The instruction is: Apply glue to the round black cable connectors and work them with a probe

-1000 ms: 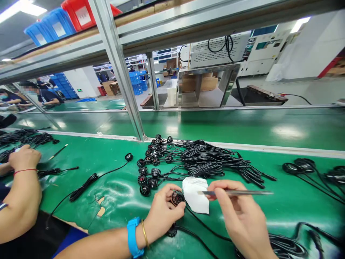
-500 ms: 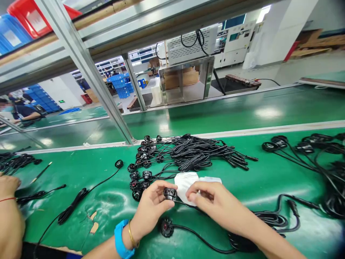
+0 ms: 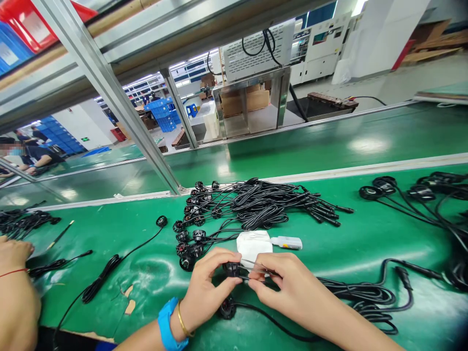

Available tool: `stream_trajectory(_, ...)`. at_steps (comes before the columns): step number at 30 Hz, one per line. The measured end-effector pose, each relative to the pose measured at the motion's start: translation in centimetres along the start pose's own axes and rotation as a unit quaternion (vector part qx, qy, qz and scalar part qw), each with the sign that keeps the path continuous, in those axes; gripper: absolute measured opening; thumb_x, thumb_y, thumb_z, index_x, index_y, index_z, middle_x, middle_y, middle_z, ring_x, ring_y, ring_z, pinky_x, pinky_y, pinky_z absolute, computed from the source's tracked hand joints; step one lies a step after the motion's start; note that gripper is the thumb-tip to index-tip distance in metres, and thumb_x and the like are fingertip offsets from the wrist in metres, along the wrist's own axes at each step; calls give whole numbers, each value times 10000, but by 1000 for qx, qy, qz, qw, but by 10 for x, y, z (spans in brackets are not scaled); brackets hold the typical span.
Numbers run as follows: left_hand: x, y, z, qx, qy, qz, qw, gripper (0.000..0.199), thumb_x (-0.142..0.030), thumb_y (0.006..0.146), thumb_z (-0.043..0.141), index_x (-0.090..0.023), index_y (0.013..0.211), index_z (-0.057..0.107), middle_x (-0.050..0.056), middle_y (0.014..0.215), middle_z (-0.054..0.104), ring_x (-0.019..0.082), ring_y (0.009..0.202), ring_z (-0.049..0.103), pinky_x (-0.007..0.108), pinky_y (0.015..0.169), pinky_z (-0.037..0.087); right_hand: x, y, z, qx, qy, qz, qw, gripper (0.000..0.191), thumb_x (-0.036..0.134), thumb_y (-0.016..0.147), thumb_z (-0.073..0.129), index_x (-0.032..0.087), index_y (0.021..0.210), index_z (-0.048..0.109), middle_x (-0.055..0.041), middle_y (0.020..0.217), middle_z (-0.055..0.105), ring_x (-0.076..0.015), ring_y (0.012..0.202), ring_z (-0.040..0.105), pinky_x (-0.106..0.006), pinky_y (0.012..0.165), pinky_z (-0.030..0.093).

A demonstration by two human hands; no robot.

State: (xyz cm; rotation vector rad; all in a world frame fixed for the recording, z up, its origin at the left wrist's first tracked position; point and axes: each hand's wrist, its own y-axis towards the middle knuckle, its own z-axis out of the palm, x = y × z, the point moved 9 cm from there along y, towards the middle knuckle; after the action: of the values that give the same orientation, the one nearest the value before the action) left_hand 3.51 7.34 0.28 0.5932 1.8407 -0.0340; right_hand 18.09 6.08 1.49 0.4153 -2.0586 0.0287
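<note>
My left hand (image 3: 212, 282) is closed, with thumb and fingers pinching the rim of a black, round, ribbed cable head (image 3: 231, 269). Close on its right, my right hand (image 3: 281, 278) is closed on what look like tweezers (image 3: 254, 265), their thin grey prongs pointing left at the cable head. Whether the tips touch it, I cannot tell. Below my left fingers lies another round cable head (image 3: 227, 308), partly covered, its cable running right beneath my right forearm. Behind my hands are a folded white wipe (image 3: 254, 243) and a small clear bottle (image 3: 288, 243) on its side.
A heap of coiled black cables (image 3: 259, 204) with round heads lies beyond my hands. More cables (image 3: 420, 187) are at right, and a single coiled cable (image 3: 104, 278) at left. Another person's hand (image 3: 14, 253) rests at the left edge. A metal post (image 3: 120, 112) rises behind.
My right hand has come lower and closer to the held cable head, and thin prongs now show between its fingers. The bottle beside the wipe has come into fuller view.
</note>
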Motion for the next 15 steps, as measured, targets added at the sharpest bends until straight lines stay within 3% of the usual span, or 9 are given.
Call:
stream_trajectory(7, -10, -2, 3, 8, 4, 38, 999, 272, -144, 856, 689, -255, 1104, 689, 77, 1096, 710, 246, 1068, 646, 390, 961, 513, -1, -1, 6, -4, -17, -22, 1000, 118, 131, 762, 578, 209, 674, 580, 37, 665, 653, -124, 594, 566, -213, 521, 372)
stream_trajectory(15, -6, -4, 1, 3, 51, 36, 998, 289, -149, 857, 696, -260, 1124, 683, 60, 1084, 714, 222, 1042, 646, 342, 933, 510, -1, 0, 2, -20, -16, -23, 999, 120, 151, 787, 559, 206, 682, 582, 34, 668, 643, -122, 594, 562, -215, 524, 377)
